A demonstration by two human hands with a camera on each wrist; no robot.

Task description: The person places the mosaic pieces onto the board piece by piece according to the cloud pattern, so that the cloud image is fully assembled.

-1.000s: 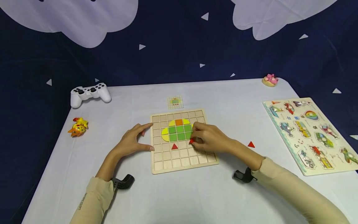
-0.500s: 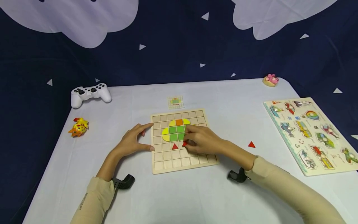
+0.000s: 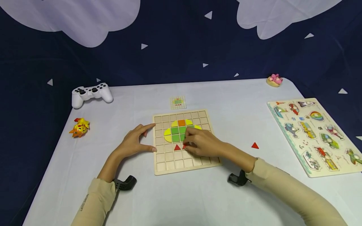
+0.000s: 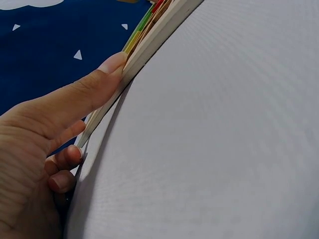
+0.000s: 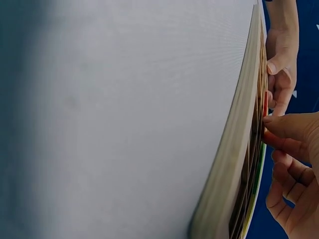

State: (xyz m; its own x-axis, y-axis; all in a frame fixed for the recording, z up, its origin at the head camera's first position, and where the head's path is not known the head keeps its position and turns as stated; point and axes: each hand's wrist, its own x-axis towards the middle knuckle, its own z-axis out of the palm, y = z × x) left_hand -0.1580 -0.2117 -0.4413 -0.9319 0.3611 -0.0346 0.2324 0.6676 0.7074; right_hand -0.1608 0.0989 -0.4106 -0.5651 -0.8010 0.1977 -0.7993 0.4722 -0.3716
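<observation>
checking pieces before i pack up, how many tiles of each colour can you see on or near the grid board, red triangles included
Visible tiles on or near the wooden grid board; the right hand may hide more.
Red triangles: 3, namely one seated, one pinched by the right hand, one loose on the table
Green squares: about 5
Yellow curved pieces: about 5
Orange square: 1
Total: about 14

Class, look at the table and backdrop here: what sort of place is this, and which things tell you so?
Probably a children's play corner or staged playroom: a wooden grid puzzle board, a vehicle peg puzzle, and a dark blue backdrop with white clouds behind the table.
</observation>
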